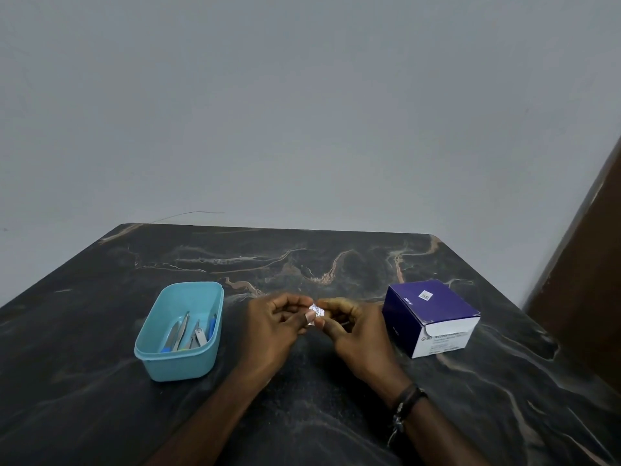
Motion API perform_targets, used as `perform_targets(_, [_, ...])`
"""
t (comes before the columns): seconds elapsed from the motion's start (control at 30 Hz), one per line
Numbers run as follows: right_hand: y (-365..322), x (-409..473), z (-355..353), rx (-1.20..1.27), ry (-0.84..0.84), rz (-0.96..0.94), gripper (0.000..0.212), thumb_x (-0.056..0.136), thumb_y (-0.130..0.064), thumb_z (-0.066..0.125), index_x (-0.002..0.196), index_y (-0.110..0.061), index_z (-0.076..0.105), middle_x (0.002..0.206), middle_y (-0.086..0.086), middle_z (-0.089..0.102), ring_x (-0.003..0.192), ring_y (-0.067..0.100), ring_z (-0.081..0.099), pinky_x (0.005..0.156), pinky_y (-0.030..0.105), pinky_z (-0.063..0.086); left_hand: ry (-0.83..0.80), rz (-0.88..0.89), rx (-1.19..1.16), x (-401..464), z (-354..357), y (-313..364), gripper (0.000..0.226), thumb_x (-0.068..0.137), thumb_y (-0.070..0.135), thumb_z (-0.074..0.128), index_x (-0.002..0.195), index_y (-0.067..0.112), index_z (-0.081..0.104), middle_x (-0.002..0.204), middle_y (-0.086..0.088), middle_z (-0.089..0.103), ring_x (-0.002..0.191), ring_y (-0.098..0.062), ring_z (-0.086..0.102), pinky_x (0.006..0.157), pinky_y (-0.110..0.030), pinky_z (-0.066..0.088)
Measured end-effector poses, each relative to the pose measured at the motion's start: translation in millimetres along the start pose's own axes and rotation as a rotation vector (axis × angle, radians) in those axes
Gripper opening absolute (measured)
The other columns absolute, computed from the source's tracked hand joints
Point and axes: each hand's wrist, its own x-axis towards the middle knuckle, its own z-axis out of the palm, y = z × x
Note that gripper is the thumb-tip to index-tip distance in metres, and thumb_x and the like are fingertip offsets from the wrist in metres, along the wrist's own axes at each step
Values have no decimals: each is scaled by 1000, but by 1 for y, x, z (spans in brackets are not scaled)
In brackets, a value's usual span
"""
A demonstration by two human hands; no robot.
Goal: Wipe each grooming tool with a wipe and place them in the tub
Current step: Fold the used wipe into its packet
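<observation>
Head view: small white printed wipe packet (pixel 316 312) pinched btwn left hand (pixel 275 326) & right hand (pixel 356 334).

So the tub (pixel 179 331) is a light blue plastic rectangle with rounded corners, sitting upright on the table, toward the left edge and around mid-depth. Inside it there's a bunch of grooming tools (pixel 190 333) leaning against each other, mostly thin metal pieces plus something with blue bits; can't really tell which is which. The wipe (pixel 316 312) is a small white packet with tiny print, pinched up above the middle of the table.
</observation>
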Motion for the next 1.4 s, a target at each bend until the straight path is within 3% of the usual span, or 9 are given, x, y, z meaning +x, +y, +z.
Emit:
perform_targets(0.13, [2,-1,0,-43,14,-29,3,85,-28,70,87,-30,72,80,-7,73,76,5,67,71,25,56,-14,14,-17,0,0,-1,15,79,-3,71,89,9,71,80,-9,76,75,-19,73,65,-24,59])
perform_targets(0.3, [5,1,0,-61,50,-16,5,88,-23,67,88,-22,72,78,-8,72,75,1,66,64,13,49,-60,1,-25,0,-1,-4,12,82,-1,69,91,7,71,77,-13,74,72,-22,72,67,-28,61])
perform_targets(0.5, [6,2,0,47,82,44,3,86,-19,70,83,-19,71,70,1,73,68,12,71,66,25,58,-79,-7,34,0,1,-5,10,86,2,66,92,6,73,77,-13,75,64,-18,66,63,-29,58])
perform_targets(0.73, [7,2,-1,88,86,97,5,84,-14,72,81,-11,70,70,6,73,64,13,69,61,21,56,-72,-46,23,-1,3,-10,7,86,8,68,84,8,75,65,-11,72,58,-16,64,59,-29,57])
perform_targets(0.93, [13,3,5,22,34,84,8,88,-14,68,81,-18,69,72,4,72,64,8,67,61,21,54,-38,-89,-2,-4,1,-12,6,85,1,67,85,-2,72,68,-14,72,58,-18,64,56,-27,56])
perform_targets(1.17, [6,3,8,43,65,88,21,86,-7,67,76,-25,70,74,-2,73,66,5,66,63,20,54,31,-100,26,-10,2,-4,5,84,-2,66,84,1,71,71,-12,73,58,-14,67,58,-25,59])
perform_targets(1.27, [-4,2,10,92,117,122,18,86,-6,68,77,-21,70,77,4,73,69,14,67,67,27,57,75,-102,27,-14,4,8,9,84,-4,66,81,4,69,65,-4,71,51,-7,66,54,-20,57])
perform_targets(1.4, [-24,8,13,143,205,159,20,84,-6,70,72,-22,67,76,9,73,69,19,69,73,41,61,124,-54,73,-6,3,27,9,83,-4,66,92,-7,69,69,-12,70,55,-12,68,56,-23,59])
